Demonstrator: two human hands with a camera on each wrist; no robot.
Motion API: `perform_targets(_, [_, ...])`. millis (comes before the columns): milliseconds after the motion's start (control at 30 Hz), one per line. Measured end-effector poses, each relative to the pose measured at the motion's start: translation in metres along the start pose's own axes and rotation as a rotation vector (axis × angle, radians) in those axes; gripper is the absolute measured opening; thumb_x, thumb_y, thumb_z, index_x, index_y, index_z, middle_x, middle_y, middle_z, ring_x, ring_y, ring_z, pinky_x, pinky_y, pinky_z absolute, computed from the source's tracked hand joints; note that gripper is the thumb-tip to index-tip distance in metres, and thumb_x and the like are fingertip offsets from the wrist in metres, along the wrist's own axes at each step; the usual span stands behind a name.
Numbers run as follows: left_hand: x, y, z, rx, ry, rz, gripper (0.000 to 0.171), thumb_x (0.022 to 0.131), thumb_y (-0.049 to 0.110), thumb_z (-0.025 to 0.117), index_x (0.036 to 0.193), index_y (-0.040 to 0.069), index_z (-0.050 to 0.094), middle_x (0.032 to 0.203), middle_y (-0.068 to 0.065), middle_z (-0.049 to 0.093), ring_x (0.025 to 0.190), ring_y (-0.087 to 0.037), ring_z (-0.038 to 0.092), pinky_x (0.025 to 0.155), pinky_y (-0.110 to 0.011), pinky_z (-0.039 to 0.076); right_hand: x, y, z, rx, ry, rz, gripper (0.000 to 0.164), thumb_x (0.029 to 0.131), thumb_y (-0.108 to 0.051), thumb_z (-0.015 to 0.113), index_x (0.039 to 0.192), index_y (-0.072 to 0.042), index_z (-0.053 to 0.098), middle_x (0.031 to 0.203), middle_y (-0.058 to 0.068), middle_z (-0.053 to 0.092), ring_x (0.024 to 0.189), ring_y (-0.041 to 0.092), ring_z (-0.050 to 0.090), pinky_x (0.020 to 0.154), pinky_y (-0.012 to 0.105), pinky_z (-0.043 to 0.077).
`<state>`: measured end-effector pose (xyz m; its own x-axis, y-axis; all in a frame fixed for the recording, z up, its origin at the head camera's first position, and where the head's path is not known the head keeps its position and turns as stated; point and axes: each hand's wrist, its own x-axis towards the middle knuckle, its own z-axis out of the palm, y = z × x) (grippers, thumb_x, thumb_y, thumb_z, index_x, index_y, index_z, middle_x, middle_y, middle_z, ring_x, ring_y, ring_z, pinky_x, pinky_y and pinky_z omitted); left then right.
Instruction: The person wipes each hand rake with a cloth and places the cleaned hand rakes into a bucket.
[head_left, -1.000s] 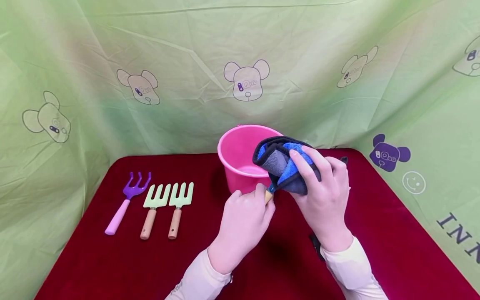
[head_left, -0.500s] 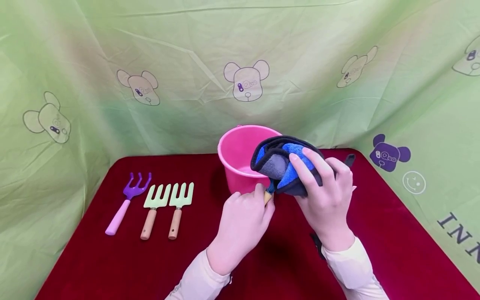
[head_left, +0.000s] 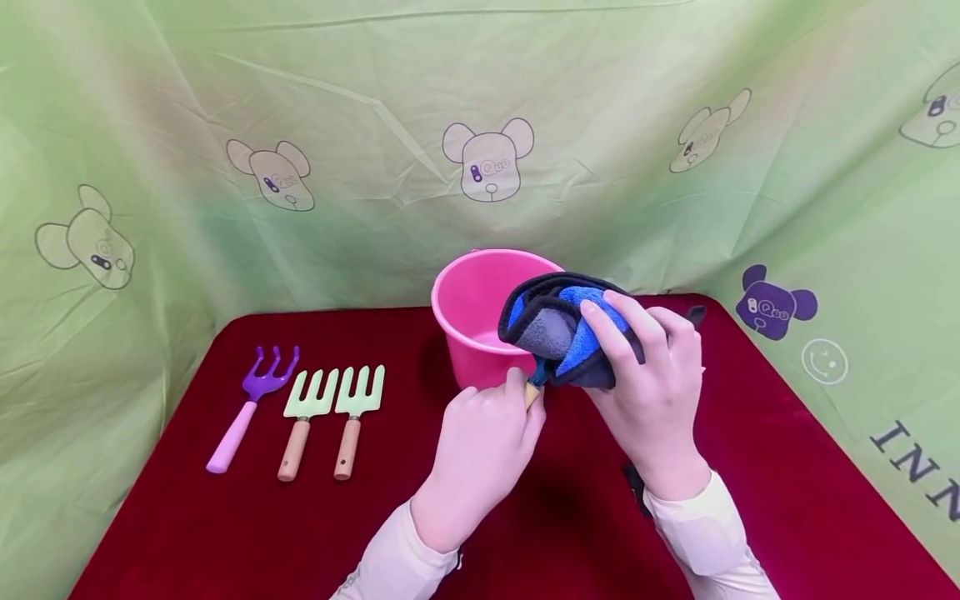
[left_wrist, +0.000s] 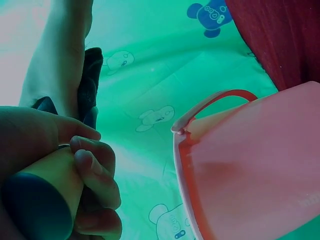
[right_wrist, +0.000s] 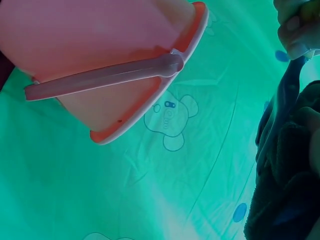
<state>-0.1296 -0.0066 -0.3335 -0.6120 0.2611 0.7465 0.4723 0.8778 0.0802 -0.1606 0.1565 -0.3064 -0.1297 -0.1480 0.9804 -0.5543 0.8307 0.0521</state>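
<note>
My left hand grips the pale wooden handle of a garden fork, whose end cap looks dark in the left wrist view. The fork's blue head points away from that hand, its prongs partly hidden by a cloth. My right hand holds this folded blue and grey cloth with black edging around the head, fingers spread over its top. Both hands are raised in front of the pink bucket, and the cloth overlaps its right rim in the head view.
To the left on the red-covered table lie a purple three-pronged rake with a pink handle and two pale green forks with wooden handles. A green printed curtain surrounds the table's back and sides.
The cloth has shifted slightly along the fork's head, and a bit more of the blue neck shows above my left hand. Both grips stay the same; the head view has turned slightly.
</note>
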Motion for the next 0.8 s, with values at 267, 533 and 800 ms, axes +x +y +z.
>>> perform_targets(267, [-0.0006,0.0007,0.001,0.012,-0.015,-0.011,0.028,0.087,0.028,0.063,0.067,0.011,0.051,0.041,0.003,0.044,0.037,-0.011,0.045,0.037,-0.023,0.034,-0.0011,-0.0036,0.0029,0.006,0.045,-0.009,0.041,0.073,-0.021,0.08,0.112,-0.017,0.067,0.113,0.016,0.063,0.101,0.038,0.042,0.068,0.059,0.033])
perform_targets(533, [-0.0002,0.0023,-0.0003,0.044,-0.027,-0.001,0.029,0.088,0.029,0.062,0.067,0.011,0.052,0.04,0.003,0.045,0.036,-0.01,0.045,0.037,-0.024,0.034,0.0017,-0.0009,-0.002,0.023,-0.02,0.106,0.064,0.06,-0.019,0.087,0.118,-0.022,0.061,0.125,0.028,0.056,0.104,0.047,0.04,0.074,0.064,0.03])
perform_targets(800, [-0.001,0.0018,0.001,0.054,-0.015,-0.002,0.029,0.086,0.028,0.063,0.066,0.011,0.052,0.039,0.003,0.044,0.035,-0.01,0.045,0.038,-0.024,0.034,0.0024,-0.0011,-0.0039,0.011,-0.048,0.142,0.066,0.059,-0.018,0.086,0.119,-0.019,0.06,0.111,0.029,0.062,0.105,0.044,0.042,0.074,0.064,0.029])
